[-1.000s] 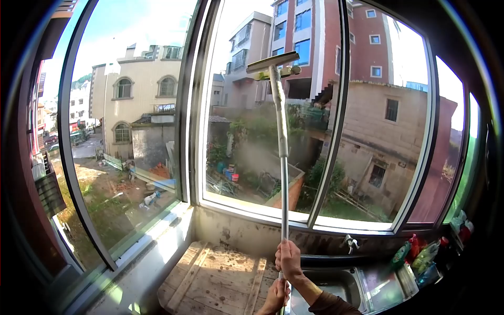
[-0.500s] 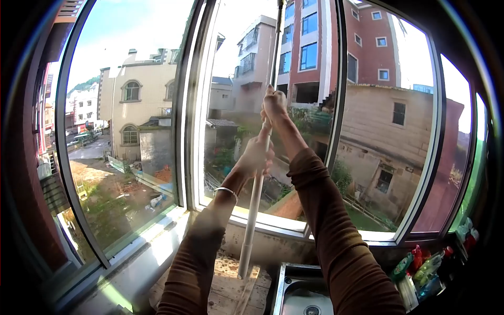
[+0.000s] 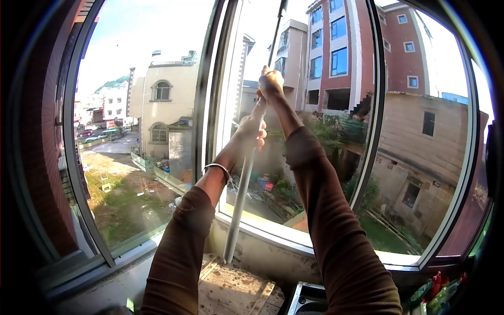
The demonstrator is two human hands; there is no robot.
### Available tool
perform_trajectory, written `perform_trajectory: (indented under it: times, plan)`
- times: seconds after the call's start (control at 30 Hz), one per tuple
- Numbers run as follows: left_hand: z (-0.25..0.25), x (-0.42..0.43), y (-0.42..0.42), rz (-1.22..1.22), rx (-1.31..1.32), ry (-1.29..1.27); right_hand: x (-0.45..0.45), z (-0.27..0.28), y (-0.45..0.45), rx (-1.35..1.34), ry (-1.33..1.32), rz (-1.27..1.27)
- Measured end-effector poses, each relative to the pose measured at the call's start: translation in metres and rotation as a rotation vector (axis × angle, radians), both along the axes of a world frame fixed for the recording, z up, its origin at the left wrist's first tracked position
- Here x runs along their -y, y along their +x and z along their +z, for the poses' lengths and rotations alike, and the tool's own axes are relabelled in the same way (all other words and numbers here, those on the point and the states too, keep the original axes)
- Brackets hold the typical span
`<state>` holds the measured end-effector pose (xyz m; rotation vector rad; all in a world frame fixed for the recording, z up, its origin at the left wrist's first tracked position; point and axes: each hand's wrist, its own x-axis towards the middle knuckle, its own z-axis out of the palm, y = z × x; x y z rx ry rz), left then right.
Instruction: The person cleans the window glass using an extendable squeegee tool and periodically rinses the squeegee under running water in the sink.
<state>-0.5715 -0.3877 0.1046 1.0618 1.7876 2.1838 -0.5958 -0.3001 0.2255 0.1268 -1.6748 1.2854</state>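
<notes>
A long pale pole (image 3: 240, 202) stands tilted in front of the window, its upper part dark and running out of the top of the view. My right hand (image 3: 271, 84) is closed round it higher up, thumb pointing upward along the shaft. Just below, my left hand (image 3: 248, 134) grips the same pole, with a bangle (image 3: 216, 167) on that wrist. Its lower end hangs free near a stained wooden board (image 3: 236, 286). What is fixed to the top end lies outside the view.
Window frames (image 3: 210, 79) stand left and right of the pole, with a sill (image 3: 283, 235) below. A metal sink (image 3: 302, 299) sits at the bottom, partly hidden by my right sleeve. Several bottles (image 3: 438, 294) stand at lower right. Buildings (image 3: 341, 58) and a yard show outside.
The view has turned left, so windows and buildings sit further right. Both hands keep their grip on the pole, whose lower end now appears further left and slightly higher.
</notes>
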Motion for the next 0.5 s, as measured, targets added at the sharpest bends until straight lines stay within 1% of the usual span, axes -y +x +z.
perform_trajectory:
  times: [0.2,0.3,0.33,0.37,0.4,0.43,0.47,0.5]
  plan:
    - [-0.009,-0.005,-0.042,0.036,-0.024,0.013,-0.006,0.002,-0.028,0.105,0.145,0.003]
    - [-0.013,-0.009,-0.055,0.016,-0.028,0.039,-0.004,-0.002,-0.033,0.068,0.139,0.044]
    - [-0.015,-0.011,-0.055,0.007,-0.019,0.051,-0.005,-0.001,-0.030,0.131,0.190,0.008]
    - [-0.016,-0.013,-0.055,0.000,-0.012,0.065,-0.006,-0.002,-0.035,0.122,0.198,0.016]
    - [-0.014,-0.013,-0.051,0.022,0.051,0.051,-0.008,-0.003,-0.046,0.111,0.206,0.028]
    - [-0.017,-0.014,-0.046,0.038,0.032,0.072,-0.008,-0.004,-0.057,0.097,0.216,0.042]
    - [-0.018,-0.014,-0.047,0.046,0.023,0.071,-0.008,-0.007,-0.060,0.058,0.309,0.052]
    - [-0.020,-0.013,-0.050,0.050,0.016,0.067,-0.004,-0.008,-0.065,0.051,0.298,0.048]
